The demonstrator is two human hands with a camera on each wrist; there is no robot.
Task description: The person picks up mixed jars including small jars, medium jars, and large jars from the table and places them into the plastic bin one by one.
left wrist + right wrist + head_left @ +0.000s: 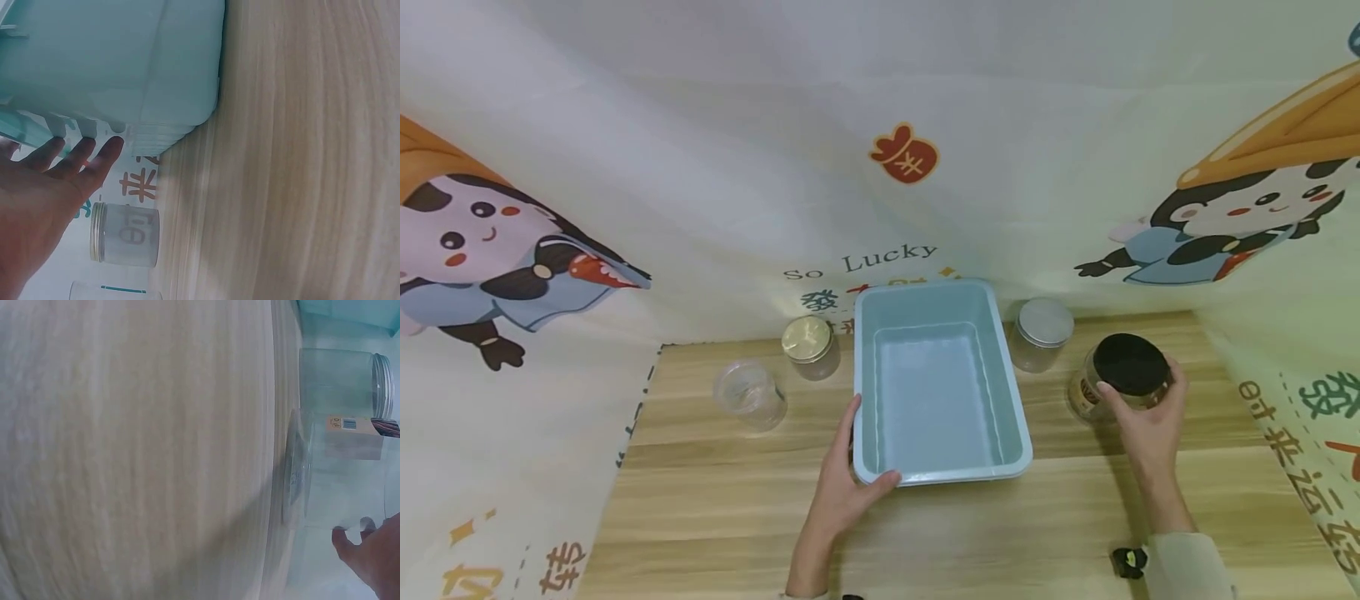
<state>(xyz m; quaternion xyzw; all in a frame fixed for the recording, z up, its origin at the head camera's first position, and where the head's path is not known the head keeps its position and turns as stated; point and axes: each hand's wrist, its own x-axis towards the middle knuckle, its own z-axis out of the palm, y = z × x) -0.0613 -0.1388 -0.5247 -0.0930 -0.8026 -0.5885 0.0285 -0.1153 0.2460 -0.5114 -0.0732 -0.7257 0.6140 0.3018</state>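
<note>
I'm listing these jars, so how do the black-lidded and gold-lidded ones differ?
The right hand grips the black-lidded jar; no hand touches the gold-lidded jar. The black-lidded jar looks wider than the gold-lidded jar. Both have see-through bodies.

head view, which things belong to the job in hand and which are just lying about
Likely part of the job:
- blue tub, left hand at its rim
- black-lidded jar, held by the right hand

Seemingly just lying about, untouched:
- gold-lidded jar
- silver-lidded jar
- clear container
</note>
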